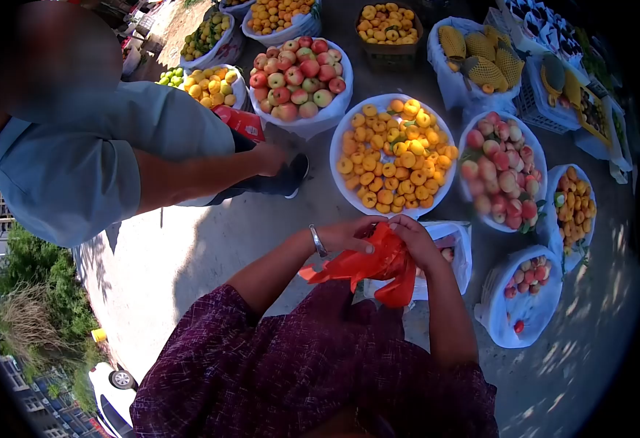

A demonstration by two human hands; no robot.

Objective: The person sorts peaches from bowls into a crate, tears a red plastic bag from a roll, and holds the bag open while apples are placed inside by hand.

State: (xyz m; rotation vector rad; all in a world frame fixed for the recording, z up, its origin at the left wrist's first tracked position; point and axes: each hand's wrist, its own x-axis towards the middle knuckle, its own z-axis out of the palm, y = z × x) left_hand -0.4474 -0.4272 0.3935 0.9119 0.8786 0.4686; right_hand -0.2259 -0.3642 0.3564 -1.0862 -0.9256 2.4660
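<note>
A red plastic bag point(378, 259) hangs crumpled between my two hands in front of my body. My left hand point(345, 236), with a silver bracelet at the wrist, pinches its upper left part. With bent fingers, my right hand point(413, 237) grips the bag's top edge. Just beyond both hands stands a round, white-lined basket point(340, 169) of yellow-orange fruit point(389, 171). Partly hidden behind the bag and my right forearm is a white-lined box point(462, 255) with some fruit in it.
Another person point(115, 153) stands at the left, one arm lowered, near a red packet point(241, 123). Baskets of apples point(298, 77), peaches point(506, 168) and small orange fruit point(575, 208) surround me. Netted melons point(480, 51) sit at the back right. A white car point(112, 394) is at lower left.
</note>
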